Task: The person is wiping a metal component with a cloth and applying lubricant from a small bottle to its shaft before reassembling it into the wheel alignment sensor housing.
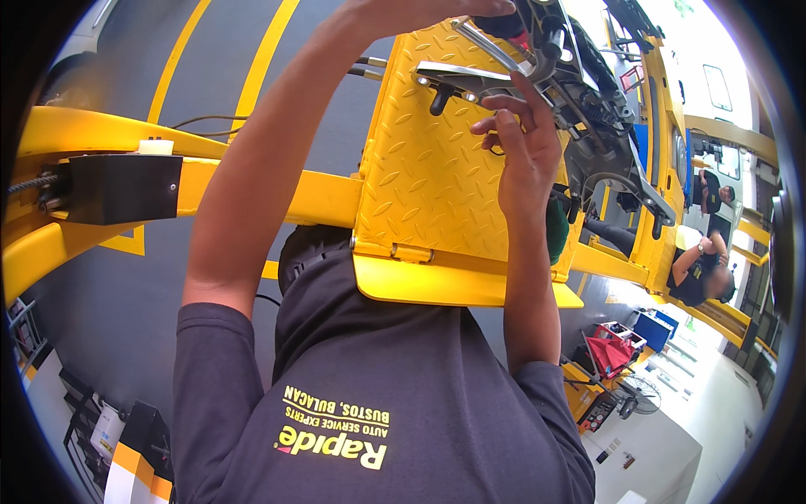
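Note:
A black and grey mechanical assembly (pixel 588 109) with metal rods and brackets lies at the far right of a yellow tread-plate platform (pixel 437 185). I cannot make out its exact kind. My left hand (pixel 445 12) reaches its far end, partly cut off by the upper edge. A finger there lies over a dark rounded part; whatever the hand grips is hidden. My right hand (pixel 527 143) is at the assembly's near left side. Its index finger stretches up against a grey bracket (pixel 478 80), while the other fingers are loosely bent and apart, holding nothing visible.
A yellow lift arm (pixel 323 197) with a black box (pixel 122 189) runs off to the left. A hinged yellow flap (pixel 437 281) edges the platform near my chest. Two people (pixel 705 273) are at the right. A fan (pixel 635 395) and a red-covered cart (pixel 611 353) stand lower right.

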